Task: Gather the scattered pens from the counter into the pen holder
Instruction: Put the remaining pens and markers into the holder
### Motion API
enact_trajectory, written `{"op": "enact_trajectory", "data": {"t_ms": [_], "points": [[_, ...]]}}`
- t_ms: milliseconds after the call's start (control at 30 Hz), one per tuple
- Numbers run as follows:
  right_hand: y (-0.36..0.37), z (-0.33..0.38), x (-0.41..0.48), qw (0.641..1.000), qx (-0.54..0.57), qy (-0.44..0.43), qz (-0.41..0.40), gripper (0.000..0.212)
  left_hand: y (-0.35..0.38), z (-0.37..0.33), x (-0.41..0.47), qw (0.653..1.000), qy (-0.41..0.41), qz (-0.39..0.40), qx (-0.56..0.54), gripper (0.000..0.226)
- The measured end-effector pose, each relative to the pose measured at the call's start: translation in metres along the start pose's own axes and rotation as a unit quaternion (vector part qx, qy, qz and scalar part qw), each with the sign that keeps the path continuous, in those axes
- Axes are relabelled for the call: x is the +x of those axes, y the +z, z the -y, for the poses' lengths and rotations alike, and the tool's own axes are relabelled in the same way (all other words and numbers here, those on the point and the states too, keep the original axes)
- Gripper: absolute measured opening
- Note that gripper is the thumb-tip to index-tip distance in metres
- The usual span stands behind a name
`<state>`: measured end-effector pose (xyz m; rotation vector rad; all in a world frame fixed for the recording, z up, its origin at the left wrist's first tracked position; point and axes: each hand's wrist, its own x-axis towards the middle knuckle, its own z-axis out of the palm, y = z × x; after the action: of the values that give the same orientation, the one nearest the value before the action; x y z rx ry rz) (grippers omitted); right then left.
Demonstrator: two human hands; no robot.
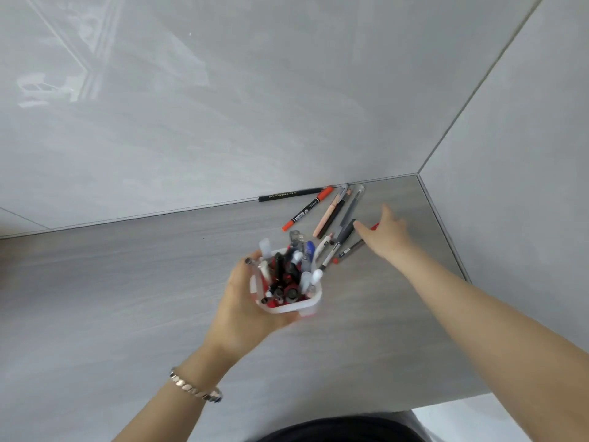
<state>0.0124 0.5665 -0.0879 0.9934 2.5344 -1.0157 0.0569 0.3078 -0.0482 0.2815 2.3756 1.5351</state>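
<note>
Left hand (245, 301) fingers wrapped round the already crammed pen holder (288, 282), apparently lifted near the loose pens (331, 215) in the desk (127, 282) corner for short drops; right hand (387, 229) fingers spread reaching over them, grip unclear, red pen (375, 226) mostly hidden beneath.

The left hand (245, 301) wraps a white pen holder (288, 306), crammed with pens and markers, at the centre of the grey surface (111, 282). At two o'clock from it lie loose pens: a black pencil (290, 194) along the wall, an orange-capped marker (307, 208), a peach pen (330, 215). The right hand (387, 232) reaches among them, fingers spread, seemingly touching a grey pen (345, 232). A bracelet (194, 389) circles the left wrist.
</note>
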Motion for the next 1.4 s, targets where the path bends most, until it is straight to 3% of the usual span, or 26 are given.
{"op": "enact_trajectory", "data": {"t_ms": [167,333,433,500,600,667,733,867,1000,1067,1133,1200,1267,1400], "points": [[0.020,0.016,0.013,0.995,-0.096,0.003,0.013,0.070,-0.042,0.011,0.000,0.993,-0.047,-0.095,0.056,0.081],[0.025,0.006,0.009,0.993,-0.116,0.026,0.013,0.078,-0.057,0.026,0.002,0.990,-0.069,-0.111,0.055,0.082],[0.024,-0.004,0.008,0.994,-0.107,0.005,0.009,0.054,-0.056,0.030,0.005,0.991,-0.069,-0.103,0.048,0.082],[0.019,-0.008,0.004,0.990,-0.134,-0.011,0.032,0.028,-0.055,0.033,0.008,0.992,-0.075,-0.092,0.040,0.084],[0.008,-0.005,-0.006,0.989,-0.130,-0.026,0.069,0.042,-0.057,0.042,0.011,0.993,-0.088,-0.079,0.028,0.086],[-0.002,0.007,-0.017,0.994,-0.065,-0.081,0.044,0.037,-0.058,0.046,0.012,0.993,-0.088,-0.072,0.030,0.087],[-0.014,0.034,-0.043,0.986,0.076,-0.151,-0.010,0.016,-0.058,0.045,0.013,0.993,-0.093,-0.069,0.031,0.087],[-0.028,0.103,-0.111,0.879,0.305,-0.359,-0.067,0.031,-0.058,0.042,0.012,0.992,-0.099,-0.076,0.026,0.087],[0.005,0.138,-0.136,0.818,0.301,-0.489,-0.029,0.021,-0.058,0.042,0.012,0.992,-0.102,-0.074,0.017,0.087],[0.032,0.145,-0.138,0.824,0.256,-0.505,-0.006,0.021,-0.059,0.042,0.013,0.992,-0.100,-0.076,0.017,0.084],[0.054,0.147,-0.139,0.844,0.202,-0.495,0.025,0.036,-0.059,0.042,0.012,0.993,-0.094,-0.075,0.014,0.083],[0.064,0.145,-0.137,0.850,0.207,-0.482,0.049,0.032,-0.059,0.043,0.012,0.993,-0.094,-0.073,0.010,0.085],[0.063,0.143,-0.133,0.848,0.209,-0.484,0.058,0.021,-0.060,0.043,0.012,0.992,-0.101,-0.069,0.005,0.086],[0.046,0.134,-0.130,0.824,0.219,-0.520,0.057,0.021,-0.061,0.041,0.013,0.993,-0.101,-0.061,0.010,0.088]]}}
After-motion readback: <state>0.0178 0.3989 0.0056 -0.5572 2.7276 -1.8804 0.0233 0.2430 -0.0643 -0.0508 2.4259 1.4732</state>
